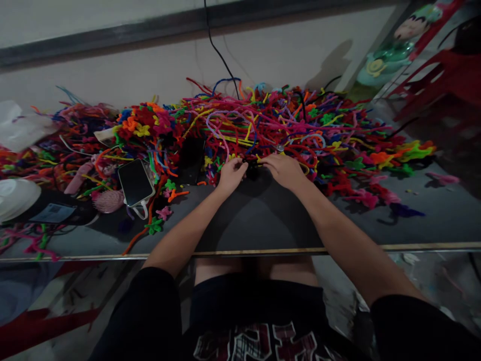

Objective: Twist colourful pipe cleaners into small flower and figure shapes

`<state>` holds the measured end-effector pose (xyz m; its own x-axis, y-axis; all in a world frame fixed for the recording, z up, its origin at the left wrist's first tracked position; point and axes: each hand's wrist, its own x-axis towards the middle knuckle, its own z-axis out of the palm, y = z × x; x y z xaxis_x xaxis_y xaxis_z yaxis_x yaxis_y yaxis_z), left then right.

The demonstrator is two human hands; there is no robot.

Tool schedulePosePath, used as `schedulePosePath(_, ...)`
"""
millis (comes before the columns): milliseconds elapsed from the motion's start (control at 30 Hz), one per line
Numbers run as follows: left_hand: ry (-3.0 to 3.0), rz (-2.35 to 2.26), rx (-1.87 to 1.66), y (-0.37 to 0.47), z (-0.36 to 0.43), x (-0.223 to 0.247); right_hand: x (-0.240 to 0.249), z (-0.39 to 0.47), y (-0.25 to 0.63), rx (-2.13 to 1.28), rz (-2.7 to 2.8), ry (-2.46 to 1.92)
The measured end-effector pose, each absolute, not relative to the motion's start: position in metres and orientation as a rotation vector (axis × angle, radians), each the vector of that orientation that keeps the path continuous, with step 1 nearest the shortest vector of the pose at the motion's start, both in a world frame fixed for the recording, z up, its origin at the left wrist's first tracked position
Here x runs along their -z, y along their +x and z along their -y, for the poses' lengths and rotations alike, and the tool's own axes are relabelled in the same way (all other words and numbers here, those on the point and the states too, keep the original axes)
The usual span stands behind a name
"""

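My left hand (231, 175) and my right hand (284, 169) meet low over the table at the near edge of a big heap of coloured pipe cleaners (240, 120). Both have their fingers pinched together. Between the fingertips is a small black piece (253, 165) that looks like a bent pipe cleaner; its exact shape is lost in shadow. A lilac pipe cleaner (226, 143) curves down from the heap close to my left fingers. Just beyond the right hand lies a small shiny metal item (279, 148), too small to name.
To the left are a white phone (136, 183) with a cable, a dark phone (191, 159), a pink hairbrush (107, 201) and a black container with a white end (56, 205). Finished-looking fuzzy flowers (143, 129) sit on the heap. The table edge (259, 252) runs before my body.
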<state>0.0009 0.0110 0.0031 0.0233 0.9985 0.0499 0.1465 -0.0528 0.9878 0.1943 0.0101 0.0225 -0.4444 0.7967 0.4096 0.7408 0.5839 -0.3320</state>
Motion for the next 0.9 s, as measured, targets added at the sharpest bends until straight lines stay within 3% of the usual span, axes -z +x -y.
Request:
schedulePosePath(200,1.489,-1.071,-0.99,0.0,-0.007,-0.007,-0.023,-0.007,0.194,-0.034,2.061,-1.175)
schedulePosePath(633,1.687,-0.946,-0.99,-0.004,-0.001,-0.012,-0.005,-0.008,0.17,-1.034,1.682,-1.012)
schedulePosePath(900,1.677,-1.076,-1.228,-0.005,-0.006,-0.005,-0.007,0.0,0.17,-0.857,1.719,-1.011)
